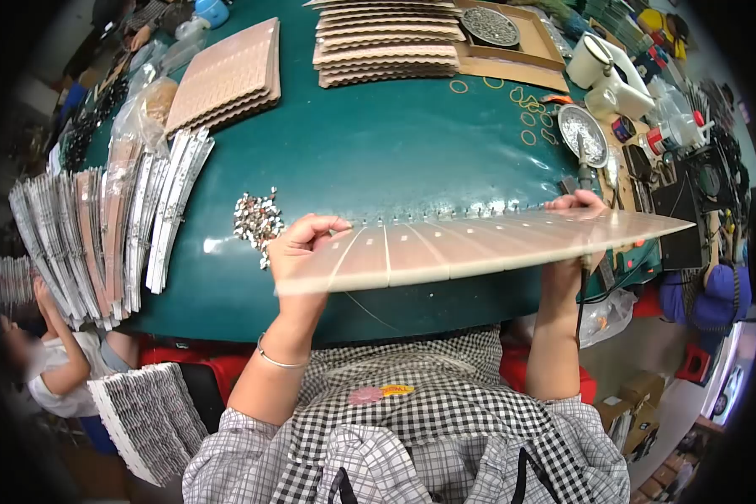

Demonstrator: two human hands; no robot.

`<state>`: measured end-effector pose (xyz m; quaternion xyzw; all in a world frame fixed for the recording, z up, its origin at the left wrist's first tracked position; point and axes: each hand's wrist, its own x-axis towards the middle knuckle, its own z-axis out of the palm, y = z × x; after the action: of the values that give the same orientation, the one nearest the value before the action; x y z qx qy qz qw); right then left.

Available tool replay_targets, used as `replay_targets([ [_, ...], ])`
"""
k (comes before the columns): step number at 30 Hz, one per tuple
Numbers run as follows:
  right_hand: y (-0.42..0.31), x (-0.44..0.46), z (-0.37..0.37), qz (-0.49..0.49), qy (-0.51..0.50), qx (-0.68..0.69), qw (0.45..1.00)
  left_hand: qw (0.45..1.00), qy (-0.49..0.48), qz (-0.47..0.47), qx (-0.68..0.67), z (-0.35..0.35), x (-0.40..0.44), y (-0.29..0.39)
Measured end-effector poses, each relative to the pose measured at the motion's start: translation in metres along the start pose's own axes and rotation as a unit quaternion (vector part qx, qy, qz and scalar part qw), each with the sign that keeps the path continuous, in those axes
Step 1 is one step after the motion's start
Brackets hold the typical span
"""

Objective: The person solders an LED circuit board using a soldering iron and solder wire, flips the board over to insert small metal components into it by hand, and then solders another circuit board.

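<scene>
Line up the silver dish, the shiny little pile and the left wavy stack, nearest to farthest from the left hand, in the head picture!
From the left hand:
1. Shiny little pile, just left.
2. Left wavy stack, upper left.
3. Silver dish, right side.

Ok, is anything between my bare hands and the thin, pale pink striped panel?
Nothing visible: the left hand and partly hidden right hand hold the panel directly. The heap of small silvery pieces lies off to its left.
</scene>
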<state>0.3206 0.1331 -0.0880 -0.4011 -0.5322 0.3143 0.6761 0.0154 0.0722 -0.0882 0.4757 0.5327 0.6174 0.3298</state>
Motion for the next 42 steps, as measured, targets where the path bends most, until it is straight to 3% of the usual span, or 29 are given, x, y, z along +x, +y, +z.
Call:
replay_targets([
  [1, -0.004, -0.006, 0.0, 0.012, -0.011, -0.067, 0.998, 0.999, 0.022, -0.02, 0.018, 0.002, -0.004, 0.008],
  [3, -0.025, -0.019, 0.005, 0.082, 0.018, 0.105, 0.991, 0.997, -0.009, -0.069, 0.021, -0.008, -0.008, 0.005],
  [5, 0.0, -0.023, -0.025, 0.034, -0.02, 0.031, 0.999, 0.997, -0.021, -0.059, 0.048, -0.012, -0.013, 0.002],
  [7, 0.013, -0.023, -0.049, -0.045, -0.169, 0.023, 0.984, 0.997, -0.026, -0.008, 0.075, -0.012, -0.016, 0.004],
  [14, 0.03, -0.023, -0.072, -0.09, -0.239, -0.007, 0.967, 0.999, -0.035, -0.002, 0.038, -0.013, -0.024, 0.006],
  [23, 0.026, -0.024, -0.065, -0.055, -0.228, 0.059, 0.97, 0.998, -0.054, -0.013, -0.002, -0.016, -0.024, -0.004],
  [39, 0.014, -0.029, -0.054, -0.018, -0.166, -0.046, 0.985, 0.994, -0.101, 0.034, 0.014, -0.015, -0.019, -0.009],
  [42, 0.003, -0.03, -0.036, 0.083, -0.086, -0.003, 0.993, 0.991, -0.11, 0.065, 0.032, -0.015, -0.015, -0.02],
])
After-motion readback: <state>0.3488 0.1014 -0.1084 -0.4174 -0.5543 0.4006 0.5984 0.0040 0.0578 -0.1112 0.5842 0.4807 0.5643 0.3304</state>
